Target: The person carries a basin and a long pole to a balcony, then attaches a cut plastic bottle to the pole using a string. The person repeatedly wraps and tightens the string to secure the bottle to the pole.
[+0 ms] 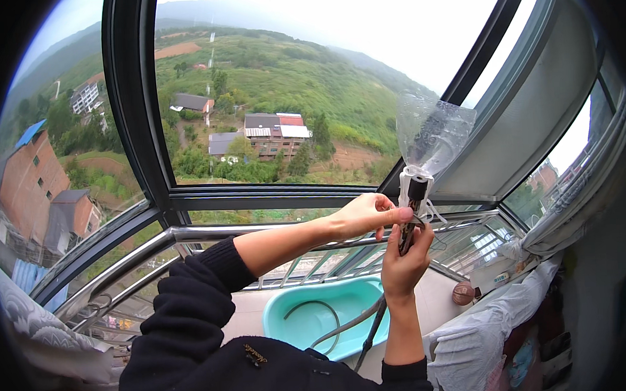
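A clear cut-off plastic bottle [432, 134], wide end up like a funnel, sits on top of a dark patterned pole [417, 191]. White string [415, 172] is tied around the joint, its loose ends hanging at the side. My right hand [405, 265] is closed around the pole below the bottle. Against the pole, just above it, my left hand [370, 216] pinches a thin dark cord, partly hidden by the fingers. Below my right hand, a dark hose [364, 318] runs down toward a turquoise plastic tub [282, 316]; where it joins the pole is hidden.
A metal railing [210, 233] runs along black-framed windows [158, 132], with hills and houses outside. At right stand a cloth-covered surface [473, 335], a basketball-like brown ball [463, 293] and a gathered curtain [572, 208]. Another curtain [50, 333] hangs at left.
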The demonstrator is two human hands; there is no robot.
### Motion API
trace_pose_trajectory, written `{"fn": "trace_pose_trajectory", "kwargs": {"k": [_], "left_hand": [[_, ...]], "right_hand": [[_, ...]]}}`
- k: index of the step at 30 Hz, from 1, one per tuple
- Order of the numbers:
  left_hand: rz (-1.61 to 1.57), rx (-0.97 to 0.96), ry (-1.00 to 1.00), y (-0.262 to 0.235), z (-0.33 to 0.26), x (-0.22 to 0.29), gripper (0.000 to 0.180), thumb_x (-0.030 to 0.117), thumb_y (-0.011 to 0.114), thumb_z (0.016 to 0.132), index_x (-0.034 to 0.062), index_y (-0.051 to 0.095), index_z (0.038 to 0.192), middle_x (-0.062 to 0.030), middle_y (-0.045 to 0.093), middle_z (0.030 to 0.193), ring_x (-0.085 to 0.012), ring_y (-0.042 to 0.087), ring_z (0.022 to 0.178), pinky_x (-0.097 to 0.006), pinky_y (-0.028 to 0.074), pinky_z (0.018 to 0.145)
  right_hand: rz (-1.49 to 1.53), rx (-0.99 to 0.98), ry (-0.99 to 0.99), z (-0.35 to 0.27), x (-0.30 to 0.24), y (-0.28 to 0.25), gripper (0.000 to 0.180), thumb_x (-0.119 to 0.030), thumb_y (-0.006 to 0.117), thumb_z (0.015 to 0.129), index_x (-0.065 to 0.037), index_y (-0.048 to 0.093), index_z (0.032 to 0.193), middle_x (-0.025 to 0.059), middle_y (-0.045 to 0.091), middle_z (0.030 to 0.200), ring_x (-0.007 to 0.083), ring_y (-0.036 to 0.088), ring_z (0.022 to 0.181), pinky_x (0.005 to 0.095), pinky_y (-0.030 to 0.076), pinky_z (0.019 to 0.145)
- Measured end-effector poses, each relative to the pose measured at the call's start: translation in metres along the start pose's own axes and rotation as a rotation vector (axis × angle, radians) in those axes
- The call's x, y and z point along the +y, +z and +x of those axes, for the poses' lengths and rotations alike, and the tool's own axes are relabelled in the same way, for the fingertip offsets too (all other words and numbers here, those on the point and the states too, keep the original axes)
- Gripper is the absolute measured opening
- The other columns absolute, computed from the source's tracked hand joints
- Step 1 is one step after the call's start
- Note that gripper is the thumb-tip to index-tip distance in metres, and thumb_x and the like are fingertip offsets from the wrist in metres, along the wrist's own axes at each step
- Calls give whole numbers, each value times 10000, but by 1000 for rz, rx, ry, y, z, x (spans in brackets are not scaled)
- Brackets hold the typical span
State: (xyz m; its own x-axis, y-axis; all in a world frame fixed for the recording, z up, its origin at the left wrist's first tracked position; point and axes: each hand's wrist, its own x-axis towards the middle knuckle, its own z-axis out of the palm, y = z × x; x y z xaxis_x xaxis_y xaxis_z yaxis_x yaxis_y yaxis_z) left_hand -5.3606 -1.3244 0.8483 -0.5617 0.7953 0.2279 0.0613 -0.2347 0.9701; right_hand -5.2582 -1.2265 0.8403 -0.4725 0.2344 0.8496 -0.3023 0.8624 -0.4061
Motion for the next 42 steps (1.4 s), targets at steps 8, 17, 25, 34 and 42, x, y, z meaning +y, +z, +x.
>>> {"fn": "trace_pose_trajectory", "kwargs": {"k": [8, 17, 25, 34, 42], "left_hand": [[140, 153, -121, 9, -14, 28, 623, 583, 631, 730, -7, 568, 920, -30, 549, 767, -61, 474, 569, -207, 403, 507], [139, 445, -216, 22, -16, 30, 540, 568, 635, 734, 74, 514, 553, 16, 445, 478, -69, 393, 408, -251, 283, 367], [268, 823, -276, 46, -16, 35, 517, 524, 540, 826, 60, 500, 602, 24, 397, 517, -93, 339, 442, -267, 313, 412], [19, 236, -227, 7, -63, 42, 574, 579, 418, 861, 19, 483, 967, -53, 522, 789, -146, 558, 807, -298, 463, 770], [63, 93, 74, -10, -50, 53, 763, 620, 533, 772, 40, 417, 1254, -131, 532, 1176, -185, 551, 1020, -333, 440, 856]], "right_hand": [[-62, 31, 6, 6, 8, 0, 394, -113, 625, 795, 17, 423, 1107, 120, 588, 662, 296, 621, 578, 370, 461, 492], [-54, 38, 6, 7, 16, 15, 372, -151, 612, 802, -6, 444, 1101, 166, 608, 684, 341, 620, 606, 392, 470, 490], [-64, 24, -16, 5, 19, 36, 440, -144, 618, 766, 4, 431, 1136, 168, 616, 736, 341, 617, 627, 391, 489, 500], [69, 13, 18, 1, 9, 33, 411, -118, 652, 760, -61, 425, 1098, 67, 574, 597, 267, 603, 528, 356, 450, 483], [328, -17, 21, -14, -20, 29, 560, -108, 684, 738, -34, 322, 1159, 73, 556, 655, 233, 586, 548, 337, 435, 495]]}}
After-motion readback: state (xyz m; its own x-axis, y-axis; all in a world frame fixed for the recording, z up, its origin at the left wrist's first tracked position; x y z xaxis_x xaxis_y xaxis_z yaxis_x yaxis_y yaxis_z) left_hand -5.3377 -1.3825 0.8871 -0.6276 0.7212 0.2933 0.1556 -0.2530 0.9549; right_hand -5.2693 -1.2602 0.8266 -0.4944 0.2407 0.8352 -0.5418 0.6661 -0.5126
